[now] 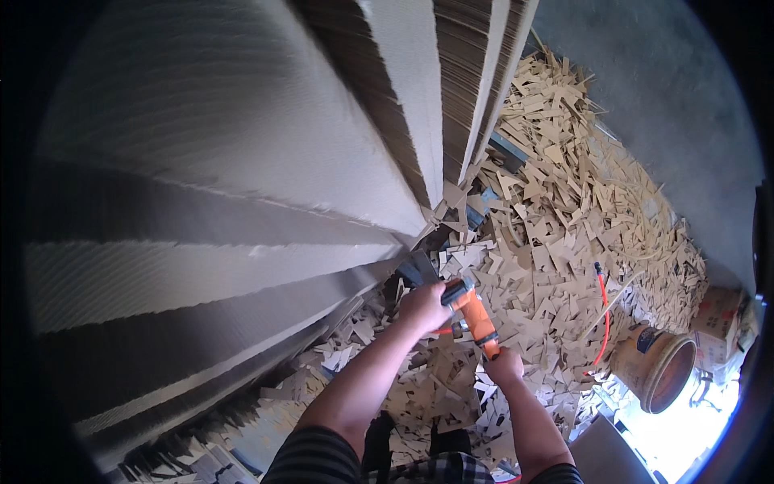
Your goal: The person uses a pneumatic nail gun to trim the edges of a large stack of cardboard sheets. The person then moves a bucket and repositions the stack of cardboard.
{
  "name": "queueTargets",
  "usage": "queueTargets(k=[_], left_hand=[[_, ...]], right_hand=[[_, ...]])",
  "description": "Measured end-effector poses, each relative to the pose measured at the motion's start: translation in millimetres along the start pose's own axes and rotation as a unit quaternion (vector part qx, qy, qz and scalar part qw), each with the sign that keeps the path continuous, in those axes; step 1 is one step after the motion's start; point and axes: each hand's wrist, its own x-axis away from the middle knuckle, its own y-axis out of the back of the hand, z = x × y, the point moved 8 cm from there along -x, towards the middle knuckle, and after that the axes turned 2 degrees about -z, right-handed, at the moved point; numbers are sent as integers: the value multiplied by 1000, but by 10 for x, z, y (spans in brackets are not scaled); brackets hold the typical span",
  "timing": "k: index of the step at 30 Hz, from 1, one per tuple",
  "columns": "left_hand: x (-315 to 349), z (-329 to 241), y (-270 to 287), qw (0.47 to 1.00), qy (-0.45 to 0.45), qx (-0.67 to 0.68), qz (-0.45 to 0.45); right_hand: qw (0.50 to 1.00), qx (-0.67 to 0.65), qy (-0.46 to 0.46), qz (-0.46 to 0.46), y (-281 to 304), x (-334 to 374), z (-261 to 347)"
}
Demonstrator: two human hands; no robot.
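Observation:
My left hand is closed around the dark head end of an orange power tool, seemingly an air tool. Lower and to the right, my right hand wraps round the tool's other end. Just beyond my left hand, a flat dark piece reaches toward the foot of a tall stack of cardboard sheets. The stack shows white and brown bands in its side. Whether the tool touches the stack I cannot tell.
Loose cardboard offcuts lie heaped over the floor around me. A red hose rises among them on the right. Beyond it a tan bucket leans on its side, near a cardboard box. Grey floor shows at far right.

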Motion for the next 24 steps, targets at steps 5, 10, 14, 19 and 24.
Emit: queueTargets(k=[5, 10, 14, 19, 24], left_hand=[[567, 17, -34, 999, 21, 40, 7], [573, 429, 170, 996, 77, 29, -27], [291, 836, 240, 997, 39, 20, -65], [191, 804, 387, 997, 23, -60, -39], [170, 811, 233, 990, 22, -136, 29]], right_hand=[[999, 9, 35, 20, -88, 289, -76], [995, 54, 73, 37, -256, 205, 289], [997, 22, 49, 46, -475, 143, 669], [996, -61, 64, 30, -894, 276, 747], [989, -112, 30, 94, -1237, 522, 621]])
